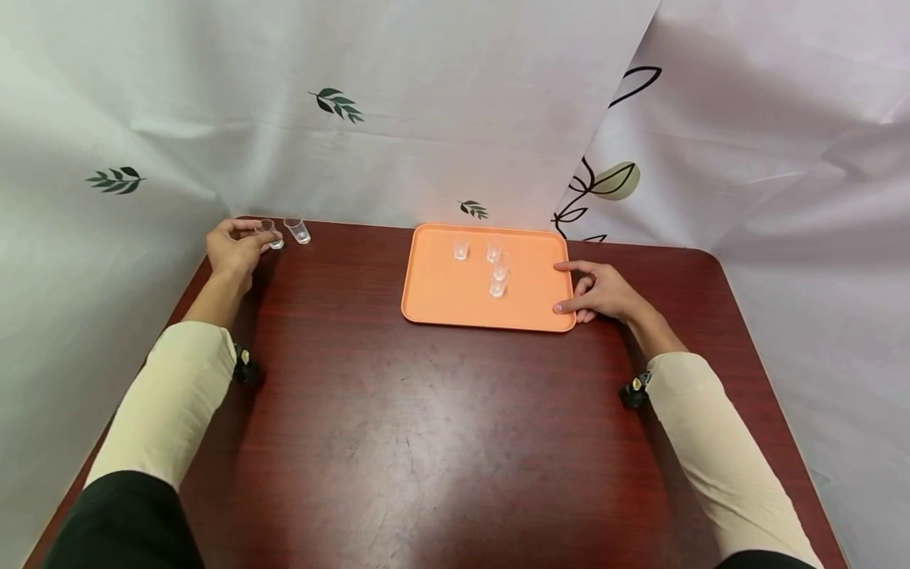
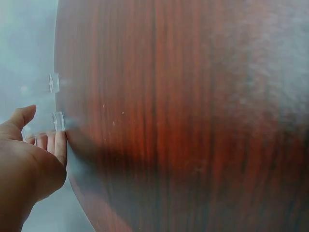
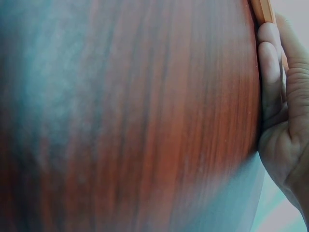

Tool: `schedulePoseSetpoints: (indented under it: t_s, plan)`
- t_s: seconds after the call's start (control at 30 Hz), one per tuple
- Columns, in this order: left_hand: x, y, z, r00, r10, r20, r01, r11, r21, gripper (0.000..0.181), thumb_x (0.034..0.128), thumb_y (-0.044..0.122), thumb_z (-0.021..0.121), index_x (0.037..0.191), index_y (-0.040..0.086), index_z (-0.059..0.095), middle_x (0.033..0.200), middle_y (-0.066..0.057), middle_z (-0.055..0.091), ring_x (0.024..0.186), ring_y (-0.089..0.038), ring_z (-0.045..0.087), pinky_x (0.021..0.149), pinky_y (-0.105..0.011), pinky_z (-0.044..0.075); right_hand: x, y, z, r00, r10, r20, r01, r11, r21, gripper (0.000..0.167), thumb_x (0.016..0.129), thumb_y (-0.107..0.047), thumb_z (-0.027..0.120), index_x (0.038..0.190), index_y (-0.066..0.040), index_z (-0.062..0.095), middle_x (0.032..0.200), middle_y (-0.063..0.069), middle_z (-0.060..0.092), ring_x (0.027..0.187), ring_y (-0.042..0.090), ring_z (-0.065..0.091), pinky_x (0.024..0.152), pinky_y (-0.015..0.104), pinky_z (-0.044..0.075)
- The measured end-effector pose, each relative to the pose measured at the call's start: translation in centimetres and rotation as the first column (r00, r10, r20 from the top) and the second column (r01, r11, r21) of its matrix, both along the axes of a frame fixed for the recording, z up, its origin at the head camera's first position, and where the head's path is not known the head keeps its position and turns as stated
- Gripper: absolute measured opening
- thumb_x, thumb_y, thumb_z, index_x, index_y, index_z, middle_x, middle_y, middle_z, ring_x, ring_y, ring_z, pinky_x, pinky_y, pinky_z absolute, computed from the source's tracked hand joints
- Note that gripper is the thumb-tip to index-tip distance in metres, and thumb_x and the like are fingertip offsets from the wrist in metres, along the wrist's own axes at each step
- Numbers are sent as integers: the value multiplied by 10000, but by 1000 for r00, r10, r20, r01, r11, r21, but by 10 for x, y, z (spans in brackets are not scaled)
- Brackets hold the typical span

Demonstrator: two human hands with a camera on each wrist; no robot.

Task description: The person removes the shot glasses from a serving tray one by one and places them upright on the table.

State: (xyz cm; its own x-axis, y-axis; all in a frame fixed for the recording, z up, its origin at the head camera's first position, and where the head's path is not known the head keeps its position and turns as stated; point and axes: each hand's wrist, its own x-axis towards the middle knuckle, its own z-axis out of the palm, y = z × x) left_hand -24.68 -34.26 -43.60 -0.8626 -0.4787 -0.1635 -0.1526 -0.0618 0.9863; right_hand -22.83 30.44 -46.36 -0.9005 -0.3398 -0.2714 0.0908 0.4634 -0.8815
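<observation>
At the table's far left corner, my left hand (image 1: pixel 237 246) is around a small clear shot glass (image 1: pixel 276 240). In the left wrist view the thumb stands apart from this shot glass (image 2: pixel 59 121), while a fingertip is close against its side. A second shot glass (image 1: pixel 298 231) stands just to the right of it. My right hand (image 1: pixel 600 292) holds the right edge of an orange tray (image 1: pixel 441 304), with thumb and forefinger over the rim and the other fingers bent against its outer side. Several clear shot glasses (image 1: pixel 461 250) stand on the tray.
The dark red-brown wooden table (image 1: pixel 398 427) has a rounded far right corner. A pale curtain (image 1: pixel 398 158) with leaf prints hangs right behind its far edge and along both sides. The tray lies near that far edge, right of the middle.
</observation>
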Motion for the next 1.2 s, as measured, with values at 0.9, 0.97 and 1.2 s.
schedulePoseSetpoints:
  t_s: [0.9, 0.97, 1.2]
  plan:
    - [-8, -5, 1, 999, 13, 53, -13, 1000, 9, 436, 919, -118, 850, 1188, 177, 674, 1082, 77, 676, 976, 6, 695, 815, -113, 649, -1, 0, -1, 1000, 6, -12, -6, 1000, -4, 906, 847, -91, 1012, 1638, -110, 572, 680, 6, 689, 486, 104, 688, 509, 314, 653]
    - [-9, -5, 1, 999, 14, 53, -13, 1000, -8, 441, 922, -122, 842, 1178, 195, 672, 1099, 81, 653, 989, 9, 673, 817, -99, 641, -1, 0, -2, 1000, 5, -8, -5, 1000, -6, 907, 846, -89, 1013, 1639, -112, 571, 679, 4, 689, 487, 102, 688, 507, 313, 653]
    - [-7, -5, -1, 998, -2, 62, 6, 997, -75, 474, 931, -103, 840, 1193, 238, 640, 1145, 86, 572, 1006, -1, 621, 782, -55, 609, -1, 0, -2, 1000, 1, -7, -1, 1000, -16, 905, 843, -75, 1011, 1634, -103, 573, 675, -3, 686, 485, 100, 688, 503, 312, 651]
